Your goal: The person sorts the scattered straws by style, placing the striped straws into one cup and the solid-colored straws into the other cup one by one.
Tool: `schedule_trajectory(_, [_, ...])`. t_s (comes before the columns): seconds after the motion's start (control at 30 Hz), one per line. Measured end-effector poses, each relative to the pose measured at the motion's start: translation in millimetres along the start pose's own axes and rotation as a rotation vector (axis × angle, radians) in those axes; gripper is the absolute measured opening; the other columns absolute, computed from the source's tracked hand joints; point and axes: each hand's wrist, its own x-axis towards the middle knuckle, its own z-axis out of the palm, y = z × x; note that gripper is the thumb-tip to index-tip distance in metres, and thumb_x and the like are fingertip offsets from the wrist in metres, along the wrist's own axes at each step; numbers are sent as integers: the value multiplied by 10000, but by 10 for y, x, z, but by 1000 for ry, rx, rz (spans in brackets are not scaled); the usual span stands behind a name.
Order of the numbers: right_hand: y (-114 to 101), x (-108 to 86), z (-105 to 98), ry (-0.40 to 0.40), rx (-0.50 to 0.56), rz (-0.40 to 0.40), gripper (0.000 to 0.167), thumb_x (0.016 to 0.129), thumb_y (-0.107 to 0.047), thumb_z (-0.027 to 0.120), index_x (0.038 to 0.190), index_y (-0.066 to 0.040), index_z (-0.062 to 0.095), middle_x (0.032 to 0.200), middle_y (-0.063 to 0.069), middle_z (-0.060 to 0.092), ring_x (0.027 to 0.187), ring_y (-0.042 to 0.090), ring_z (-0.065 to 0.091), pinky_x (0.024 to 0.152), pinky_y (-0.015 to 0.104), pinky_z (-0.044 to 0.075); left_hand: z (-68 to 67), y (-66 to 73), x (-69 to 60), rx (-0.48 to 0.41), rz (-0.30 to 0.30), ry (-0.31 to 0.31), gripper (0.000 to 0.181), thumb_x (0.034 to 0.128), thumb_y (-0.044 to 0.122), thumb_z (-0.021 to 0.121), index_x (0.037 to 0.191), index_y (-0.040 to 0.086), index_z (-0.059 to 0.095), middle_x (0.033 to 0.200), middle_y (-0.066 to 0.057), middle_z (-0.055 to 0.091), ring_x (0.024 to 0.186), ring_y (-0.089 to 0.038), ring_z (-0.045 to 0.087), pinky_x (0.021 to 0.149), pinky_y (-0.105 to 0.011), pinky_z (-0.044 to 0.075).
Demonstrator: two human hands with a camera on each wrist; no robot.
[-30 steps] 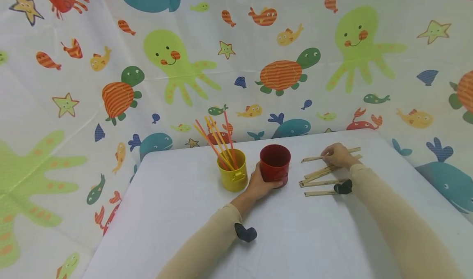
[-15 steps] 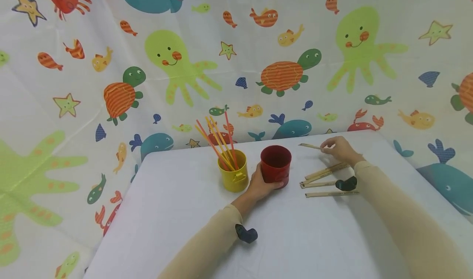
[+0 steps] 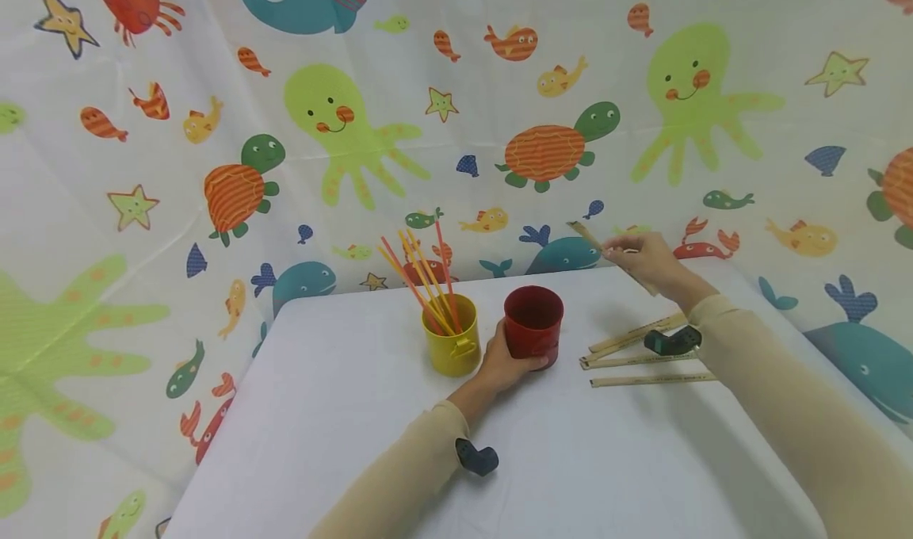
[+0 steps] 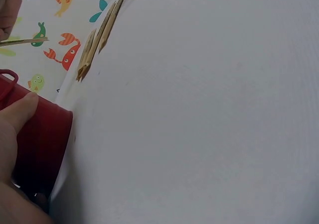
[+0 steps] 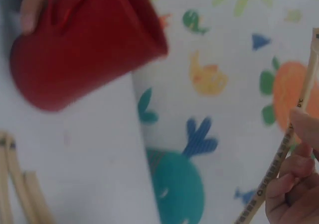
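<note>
Beige at near right: saw slim printed sticks (image 3: 652, 380) loose on white table (image 3: 342, 396), seemingly remaining. Found red cylindrical cup (image 3: 531, 337) clasped in left hand (image 3: 502, 365), no stick above its rim. Alongside, noted yellow cylindrical cup (image 3: 454, 356) already holding orange-and-yellow straws (image 3: 447, 273). Farther, saw right hand (image 3: 645, 261) pinching lifted beige stick (image 3: 586, 235), apparently unobstructed, before sea-creature-patterned fabric (image 3: 628, 79).

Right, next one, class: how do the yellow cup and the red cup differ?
Thin sticks lean in the yellow cup; nothing pokes out of the red cup.
The left hand grips the red cup, while no hand grips the yellow cup.
Both are upright and open-topped.
</note>
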Motion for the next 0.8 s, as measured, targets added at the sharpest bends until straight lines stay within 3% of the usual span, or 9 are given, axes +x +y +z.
schedule_trajectory(0.1, [-260, -48, -14, 8, 74, -38, 303, 1006, -253, 635, 1220, -44, 683, 1202, 35, 615, 1044, 149, 537, 927, 325, 487, 17, -3, -1, -1, 1, 4, 957, 802, 248, 857, 1557, 205, 271, 1521, -18, 480, 1427, -251, 420, 1124, -518, 478])
schedule_trajectory(0.2, [-487, -91, -25, -8, 174, -101, 149, 1007, -232, 634, 1104, -193, 739, 1124, -83, 662, 1015, 95, 584, 970, 392, 453, 27, -6, 0, -3, -3, 11, 957, 804, 245, 856, 1560, 205, 270, 1524, -17, 479, 1429, -250, 419, 1132, -518, 470])
schedule_trajectory(0.33, [-755, -137, -10, -43, 331, -179, 183, 1010, -185, 624, 971, -326, 735, 957, -186, 676, 902, 24, 631, 929, 240, 509, 29, -3, 3, -3, -6, 13, 953, 805, 244, 855, 1558, 205, 273, 1524, -20, 479, 1428, -251, 420, 1135, -520, 467])
schedule_trajectory(0.43, [-939, -176, 15, -69, 474, -201, 185, 1000, -157, 634, 961, -292, 754, 911, -144, 686, 890, 56, 620, 865, 147, 533, 27, 2, 1, 3, -5, 15, 953, 804, 248, 856, 1556, 201, 273, 1523, -26, 478, 1426, -257, 420, 1130, -522, 471])
schedule_trajectory(0.67, [-1231, -180, 122, -146, 753, -229, 219, 1008, -93, 597, 949, -201, 778, 884, -62, 673, 856, 98, 579, 806, 190, 537, 24, -19, 7, -7, -12, 8, 963, 812, 263, 852, 1567, 209, 256, 1541, -22, 459, 1443, -258, 403, 1147, -534, 450])
schedule_trajectory(0.8, [-1258, -166, 239, -180, 759, -217, 261, 1018, -90, 576, 923, -229, 775, 847, -68, 664, 813, 100, 563, 769, 206, 520, 32, -21, 15, -10, -4, 7, 955, 814, 263, 851, 1564, 206, 264, 1538, -20, 467, 1441, -257, 409, 1146, -529, 453])
